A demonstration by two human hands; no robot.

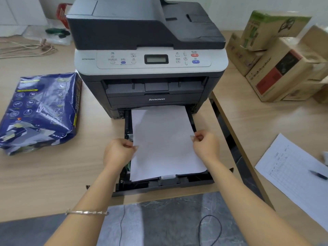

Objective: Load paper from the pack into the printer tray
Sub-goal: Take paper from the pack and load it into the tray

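Nearest you, a thin metal bangle (87, 212) circles your left forearm above the grey marbled floor (159, 219). Your left hand (119, 151) pinches the left edge of the white paper stack (165, 141), and your right hand (205, 144) pinches its right edge, both closed on the sheets. The stack lies slightly skewed in the black pull-out printer tray (165, 185), its far end reaching under the machine and its near left corner overhanging the tray's inner rail. The tray juts over the front edge of the pale wooden desk (44, 174). To your left lies the torn-open dark blue paper pack (40, 110); to your right, a printed form (292, 171) with a dark pen (318, 174) on it. Beyond stands the grey and black multifunction printer (149, 55), with brown cardboard boxes (280, 63) stacked at far right.
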